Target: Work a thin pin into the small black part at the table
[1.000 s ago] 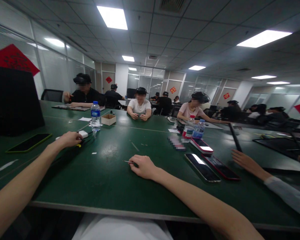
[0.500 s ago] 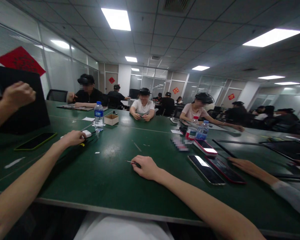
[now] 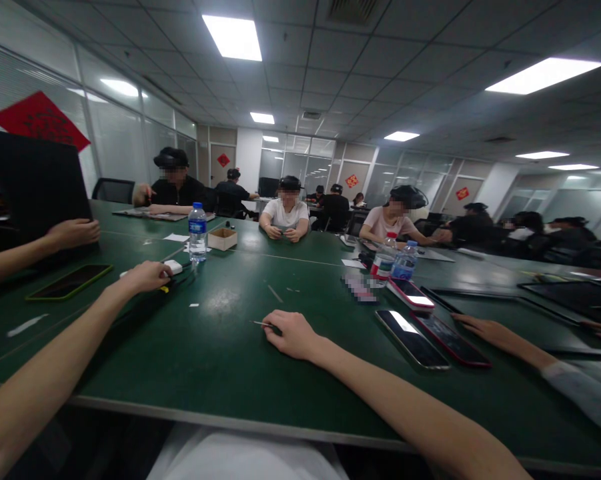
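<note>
My left hand (image 3: 147, 275) rests on the table at left with its fingers curled downward. Against the fingertips lies a small white block (image 3: 173, 267), and a dark cable with a yellow piece (image 3: 165, 289) comes out below; what the fingers grip is hidden. Near the middle of the table, my right hand (image 3: 290, 333) is closed on a thin tool with a pointed metal shaft (image 3: 257, 323). The shaft points left, just above or on the tabletop; its handle is covered by the fingers.
On the green table (image 3: 220, 360) stand a water bottle (image 3: 197, 233) and an open small box (image 3: 223, 239). Phones (image 3: 413, 339) and two bottles (image 3: 383, 260) are at right. A co-worker's hand (image 3: 490, 331) touches a black frame; another hand (image 3: 75, 233) is beside a black panel (image 3: 40, 187).
My own hands have stayed in place. At left, a co-worker's raised fist has come down beside the black panel. At right, the black frame now lies lower, and a person opposite has drawn an arm in.
</note>
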Available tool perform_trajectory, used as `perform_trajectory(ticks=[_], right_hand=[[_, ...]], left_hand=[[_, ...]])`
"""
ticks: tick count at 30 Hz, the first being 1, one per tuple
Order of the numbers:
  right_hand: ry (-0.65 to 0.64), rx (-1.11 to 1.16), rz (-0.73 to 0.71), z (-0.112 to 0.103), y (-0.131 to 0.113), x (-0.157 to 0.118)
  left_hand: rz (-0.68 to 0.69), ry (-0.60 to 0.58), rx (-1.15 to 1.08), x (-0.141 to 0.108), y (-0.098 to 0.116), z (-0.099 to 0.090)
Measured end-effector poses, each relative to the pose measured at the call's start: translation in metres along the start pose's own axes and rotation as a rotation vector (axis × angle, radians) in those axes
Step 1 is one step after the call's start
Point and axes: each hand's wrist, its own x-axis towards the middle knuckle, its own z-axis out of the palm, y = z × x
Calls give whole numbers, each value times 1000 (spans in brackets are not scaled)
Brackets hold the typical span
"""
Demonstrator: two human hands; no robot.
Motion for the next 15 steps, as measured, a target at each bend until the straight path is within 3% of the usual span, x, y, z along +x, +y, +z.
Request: perform_trajectory(ticks=[4, 15], right_hand=[[-4, 3, -5, 0, 0, 0], [-6, -7, -3, 4, 3, 0]], left_hand=[[4, -64, 52, 0, 1, -1], [13, -89, 128, 3, -2, 4]])
